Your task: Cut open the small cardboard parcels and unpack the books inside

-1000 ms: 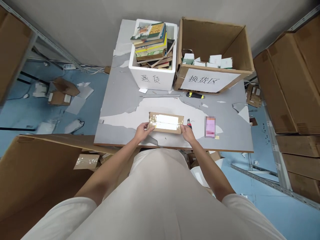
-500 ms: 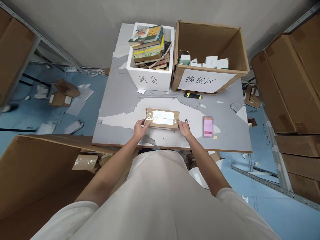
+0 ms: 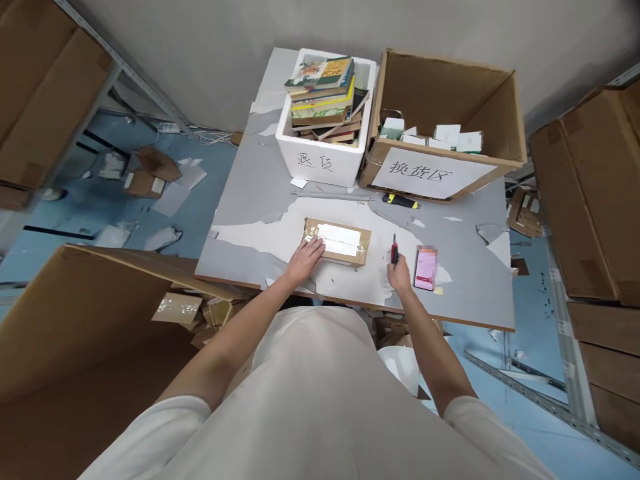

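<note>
A small taped cardboard box with a white label on top lies on the grey table. My left hand rests flat over its left end, fingers stretched out. To the right of the box, my right hand is closed around a red and black utility knife, its tip pointing away from me. A phone with a pink screen lies just right of that hand. Farther back on the table is a yellow and black box cutter.
A white foam box piled with books stands at the back, beside a large cardboard carton with small white boxes inside. Another open carton stands at lower left. Stacked boxes line the right side.
My right hand has let go of the box's right end and taken up the red utility knife. My left hand has moved from the box's left side onto its top. The view has shifted.
</note>
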{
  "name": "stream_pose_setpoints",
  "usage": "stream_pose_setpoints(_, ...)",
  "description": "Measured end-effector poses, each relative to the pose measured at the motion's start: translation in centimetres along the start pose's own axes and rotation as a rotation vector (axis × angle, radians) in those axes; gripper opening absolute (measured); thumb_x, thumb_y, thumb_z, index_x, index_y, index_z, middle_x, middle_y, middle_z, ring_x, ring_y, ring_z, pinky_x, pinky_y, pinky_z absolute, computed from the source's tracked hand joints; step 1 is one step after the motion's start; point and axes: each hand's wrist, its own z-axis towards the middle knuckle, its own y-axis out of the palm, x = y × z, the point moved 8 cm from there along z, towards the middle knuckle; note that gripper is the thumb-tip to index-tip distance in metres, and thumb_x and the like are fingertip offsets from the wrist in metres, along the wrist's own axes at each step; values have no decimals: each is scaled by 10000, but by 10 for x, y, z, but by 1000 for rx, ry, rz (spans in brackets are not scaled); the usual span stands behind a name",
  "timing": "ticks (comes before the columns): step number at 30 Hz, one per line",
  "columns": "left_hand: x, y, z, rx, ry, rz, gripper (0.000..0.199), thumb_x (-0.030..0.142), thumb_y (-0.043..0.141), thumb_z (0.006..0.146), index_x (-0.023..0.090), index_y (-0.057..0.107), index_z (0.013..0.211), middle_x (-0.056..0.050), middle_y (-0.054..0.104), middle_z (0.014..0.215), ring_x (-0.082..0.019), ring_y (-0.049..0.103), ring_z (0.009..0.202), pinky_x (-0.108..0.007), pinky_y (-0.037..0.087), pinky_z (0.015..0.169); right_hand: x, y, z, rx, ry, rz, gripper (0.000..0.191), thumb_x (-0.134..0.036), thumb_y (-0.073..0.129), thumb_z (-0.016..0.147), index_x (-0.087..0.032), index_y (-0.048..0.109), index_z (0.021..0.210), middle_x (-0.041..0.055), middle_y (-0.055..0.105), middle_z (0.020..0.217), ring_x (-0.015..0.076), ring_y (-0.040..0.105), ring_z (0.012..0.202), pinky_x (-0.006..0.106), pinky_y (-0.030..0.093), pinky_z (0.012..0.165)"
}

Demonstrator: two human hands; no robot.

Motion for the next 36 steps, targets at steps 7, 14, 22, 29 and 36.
stream_pose_setpoints(7,-10,8,0,10,77,-95,337,266,396,969,171,559,1248,-137,595,1304,-234,470,1311,-468,422,1060,-178,-16,-32,-285,-859,-243,567,-227,324,931,-208,228,1490,135,491,1367,260,538,1156,379,451,910)
stream_pose_setpoints(14,-11,9,-4,59,121,-159,318,234,447,950,154,567,1233,-155,617,1263,-251,489,1292,-509,425,1064,-223,26,-29,-439,-1008,-713,608,-124,322,933,-273,197,1509,123,575,1249,235,637,968,317,459,776)
stream_pose_setpoints(22,-14,12,-6,82,121,-221,313,228,473,940,170,566,1232,-152,614,1269,-247,507,1276,-515,431,1062,-228,26,-41,-412,-973,-914,679,-51,299,895,-274,157,1519,149,555,1267,255,641,982,322,459,746)
stream_pose_setpoints(29,-13,10,-7,84,114,-187,297,224,462,943,172,587,1207,-137,635,1243,-237,526,1258,-466,461,1038,-203,-5,-48,-424,-791,-1063,609,-82,291,909,-270,254,1487,168,594,1193,269,665,916,314,445,666)
stream_pose_setpoints(36,-17,16,-6,56,87,-192,316,249,421,953,165,597,1201,-144,646,1223,-242,538,1245,-465,466,1024,-136,-64,-48,-399,-602,-1148,690,-26,340,858,-314,259,1480,131,633,1081,237,656,843,304,418,654)
